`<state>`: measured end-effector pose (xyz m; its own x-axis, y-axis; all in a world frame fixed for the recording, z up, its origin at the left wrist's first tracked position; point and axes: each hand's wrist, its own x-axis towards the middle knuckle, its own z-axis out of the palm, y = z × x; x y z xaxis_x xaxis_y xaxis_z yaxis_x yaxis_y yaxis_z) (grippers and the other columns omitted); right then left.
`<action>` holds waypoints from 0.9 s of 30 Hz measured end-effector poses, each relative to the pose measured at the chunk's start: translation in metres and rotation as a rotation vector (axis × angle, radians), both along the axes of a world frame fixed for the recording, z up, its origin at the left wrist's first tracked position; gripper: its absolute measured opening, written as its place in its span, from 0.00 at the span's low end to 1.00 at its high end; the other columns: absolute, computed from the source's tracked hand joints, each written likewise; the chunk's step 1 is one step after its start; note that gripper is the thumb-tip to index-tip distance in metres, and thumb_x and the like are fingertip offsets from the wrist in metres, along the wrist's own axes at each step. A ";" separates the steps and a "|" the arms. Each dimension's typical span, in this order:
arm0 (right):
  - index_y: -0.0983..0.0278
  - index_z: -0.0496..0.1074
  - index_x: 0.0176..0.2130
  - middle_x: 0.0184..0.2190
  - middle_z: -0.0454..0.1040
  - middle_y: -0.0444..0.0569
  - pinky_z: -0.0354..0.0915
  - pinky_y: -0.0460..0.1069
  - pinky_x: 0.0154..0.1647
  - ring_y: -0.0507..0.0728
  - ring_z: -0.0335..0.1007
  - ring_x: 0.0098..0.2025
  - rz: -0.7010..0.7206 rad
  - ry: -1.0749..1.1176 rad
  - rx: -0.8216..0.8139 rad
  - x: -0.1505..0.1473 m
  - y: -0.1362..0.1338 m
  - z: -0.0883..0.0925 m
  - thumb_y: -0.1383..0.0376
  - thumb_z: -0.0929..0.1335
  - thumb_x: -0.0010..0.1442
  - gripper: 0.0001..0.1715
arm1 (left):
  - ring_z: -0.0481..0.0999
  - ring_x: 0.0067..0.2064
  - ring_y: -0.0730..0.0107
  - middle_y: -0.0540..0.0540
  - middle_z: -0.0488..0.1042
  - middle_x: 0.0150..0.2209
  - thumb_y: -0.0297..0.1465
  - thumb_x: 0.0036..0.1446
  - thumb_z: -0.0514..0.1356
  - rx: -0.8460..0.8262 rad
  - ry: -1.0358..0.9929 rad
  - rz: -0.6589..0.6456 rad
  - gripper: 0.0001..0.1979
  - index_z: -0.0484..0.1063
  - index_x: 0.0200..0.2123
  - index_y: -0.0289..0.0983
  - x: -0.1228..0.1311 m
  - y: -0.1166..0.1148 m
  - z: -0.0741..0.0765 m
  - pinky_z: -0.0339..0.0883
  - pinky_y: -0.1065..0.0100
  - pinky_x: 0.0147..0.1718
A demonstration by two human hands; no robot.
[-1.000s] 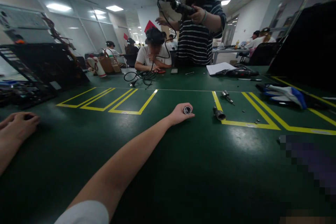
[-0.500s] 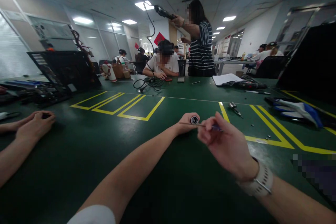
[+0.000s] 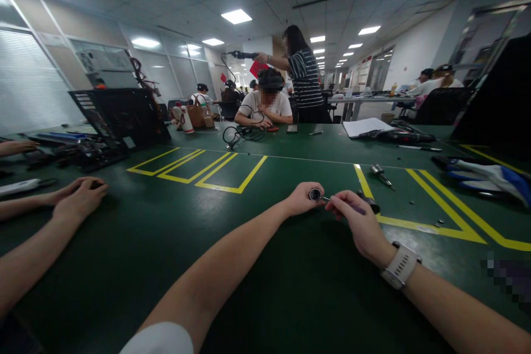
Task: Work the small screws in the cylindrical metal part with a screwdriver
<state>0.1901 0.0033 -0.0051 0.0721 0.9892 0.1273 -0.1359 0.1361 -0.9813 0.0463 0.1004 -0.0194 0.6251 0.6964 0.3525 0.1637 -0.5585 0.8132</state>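
Observation:
My left hand (image 3: pixel 303 200) is closed around a round, hollow, dark part (image 3: pixel 315 194), whose bright ring-shaped end faces me. Between the fingertips of my right hand (image 3: pixel 355 220) is a small screwdriver (image 3: pixel 327 199) with a thin metal shaft and a purplish handle, mostly covered by the fingers. Its shaft points left and its tip is at the rim of the round part; whether it goes inside I cannot tell. Just behind my right hand lies a dark cylindrical piece (image 3: pixel 370 203), partly hidden. Farther back lies a silver metal piece with a thin pointed end (image 3: pixel 381 176).
Several tiny parts (image 3: pixel 440 223) lie on the green table (image 3: pixel 249 265) near yellow tape. Blue-white gloves (image 3: pixel 485 177) and a white notebook (image 3: pixel 367 126) are on the right. At left are a co-worker's hands (image 3: pixel 81 199) and a black machine frame (image 3: pixel 120 116). A cable (image 3: pixel 244 134) lies ahead.
My right hand has drawn back from near the camera, and the screwdriver's tip now meets the round part instead of crossing in front of it. The standing person has lowered the black device.

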 end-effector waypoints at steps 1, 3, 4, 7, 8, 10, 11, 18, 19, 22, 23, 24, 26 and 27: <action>0.62 0.72 0.26 0.27 0.75 0.46 0.59 0.49 0.31 0.54 0.66 0.30 0.006 0.012 -0.010 0.001 0.000 0.000 0.58 0.71 0.49 0.10 | 0.62 0.26 0.78 0.53 0.63 0.24 0.31 0.42 0.64 0.000 -0.010 -0.005 0.10 0.65 0.25 0.33 0.000 0.000 0.000 0.57 0.73 0.27; 0.62 0.72 0.26 0.27 0.75 0.47 0.60 0.50 0.32 0.55 0.67 0.31 0.021 0.052 -0.032 0.002 0.000 0.000 0.57 0.71 0.48 0.11 | 0.62 0.26 0.78 0.53 0.63 0.24 0.31 0.43 0.63 -0.010 -0.025 -0.020 0.10 0.65 0.26 0.33 0.000 -0.001 0.001 0.57 0.72 0.27; 0.62 0.72 0.25 0.27 0.76 0.47 0.61 0.50 0.31 0.55 0.67 0.32 0.029 0.076 -0.045 0.003 0.000 0.000 0.57 0.72 0.48 0.11 | 0.62 0.26 0.78 0.53 0.63 0.24 0.31 0.43 0.63 -0.019 -0.032 -0.027 0.10 0.65 0.26 0.33 0.000 -0.001 0.001 0.57 0.72 0.27; 0.62 0.71 0.25 0.27 0.76 0.48 0.62 0.50 0.30 0.56 0.69 0.31 0.059 0.147 -0.083 0.006 0.002 0.001 0.57 0.71 0.48 0.11 | 0.62 0.26 0.78 0.53 0.64 0.25 0.30 0.41 0.64 -0.044 -0.041 -0.036 0.10 0.65 0.25 0.33 0.000 -0.001 0.001 0.57 0.72 0.28; 0.62 0.71 0.25 0.27 0.76 0.48 0.62 0.51 0.30 0.56 0.69 0.30 0.067 0.164 -0.092 0.007 0.003 0.000 0.57 0.71 0.48 0.11 | 0.62 0.26 0.78 0.53 0.64 0.25 0.30 0.41 0.64 -0.049 -0.042 -0.035 0.10 0.65 0.25 0.33 0.001 -0.001 0.001 0.57 0.72 0.28; 0.62 0.71 0.25 0.27 0.77 0.48 0.63 0.51 0.30 0.56 0.69 0.30 0.077 0.185 -0.099 0.008 0.004 0.000 0.57 0.70 0.49 0.11 | 0.62 0.26 0.78 0.53 0.64 0.25 0.31 0.40 0.64 -0.053 -0.043 -0.031 0.11 0.65 0.25 0.33 0.001 0.000 0.000 0.57 0.72 0.28; 0.62 0.71 0.26 0.27 0.76 0.48 0.63 0.51 0.30 0.56 0.69 0.29 0.077 0.188 -0.097 0.008 0.005 0.000 0.57 0.70 0.49 0.11 | 0.62 0.26 0.78 0.53 0.64 0.25 0.31 0.40 0.64 -0.054 -0.045 -0.031 0.11 0.65 0.25 0.33 0.001 0.000 -0.001 0.57 0.72 0.28; 0.61 0.70 0.27 0.28 0.76 0.47 0.61 0.50 0.31 0.56 0.67 0.31 0.008 0.058 0.005 0.001 -0.003 -0.002 0.55 0.70 0.51 0.12 | 0.63 0.26 0.78 0.53 0.64 0.25 0.31 0.44 0.63 0.005 0.027 -0.002 0.09 0.65 0.27 0.33 0.000 0.001 -0.002 0.58 0.73 0.27; 0.62 0.71 0.27 0.29 0.75 0.48 0.61 0.50 0.32 0.56 0.67 0.32 -0.003 0.020 0.022 0.000 -0.004 -0.002 0.55 0.69 0.51 0.12 | 0.63 0.26 0.78 0.53 0.64 0.25 0.30 0.45 0.62 0.023 0.045 0.003 0.09 0.65 0.27 0.33 0.000 0.000 -0.002 0.58 0.73 0.27; 0.61 0.72 0.28 0.29 0.74 0.47 0.60 0.51 0.35 0.56 0.66 0.33 -0.031 -0.092 0.072 -0.002 -0.007 -0.002 0.55 0.69 0.51 0.12 | 0.64 0.27 0.77 0.53 0.64 0.25 0.27 0.45 0.62 0.061 0.088 0.010 0.07 0.65 0.27 0.33 0.001 -0.002 -0.001 0.58 0.73 0.27; 0.61 0.72 0.28 0.29 0.74 0.47 0.59 0.52 0.36 0.57 0.66 0.33 -0.037 -0.139 0.091 -0.002 -0.008 -0.001 0.55 0.70 0.51 0.11 | 0.64 0.27 0.77 0.53 0.64 0.26 0.27 0.45 0.62 0.074 0.104 0.015 0.06 0.66 0.27 0.33 0.001 -0.003 0.000 0.58 0.73 0.28; 0.60 0.72 0.27 0.28 0.73 0.46 0.59 0.52 0.36 0.57 0.65 0.34 -0.047 -0.193 0.112 -0.002 -0.009 -0.001 0.55 0.70 0.51 0.11 | 0.64 0.27 0.77 0.53 0.64 0.26 0.26 0.45 0.62 0.087 0.119 0.022 0.06 0.66 0.27 0.34 0.001 -0.003 0.001 0.58 0.72 0.28; 0.60 0.72 0.26 0.26 0.72 0.46 0.58 0.52 0.34 0.58 0.65 0.33 -0.075 -0.295 0.148 -0.002 -0.011 0.000 0.54 0.69 0.51 0.12 | 0.63 0.28 0.76 0.53 0.64 0.26 0.25 0.44 0.62 0.107 0.139 0.040 0.06 0.66 0.26 0.34 0.001 -0.004 0.002 0.58 0.72 0.29; 0.60 0.72 0.26 0.25 0.71 0.46 0.58 0.52 0.33 0.58 0.64 0.32 -0.090 -0.333 0.159 -0.002 -0.011 0.000 0.54 0.69 0.51 0.12 | 0.63 0.29 0.76 0.53 0.64 0.26 0.25 0.44 0.62 0.114 0.144 0.048 0.06 0.66 0.25 0.34 0.001 -0.004 0.003 0.58 0.71 0.30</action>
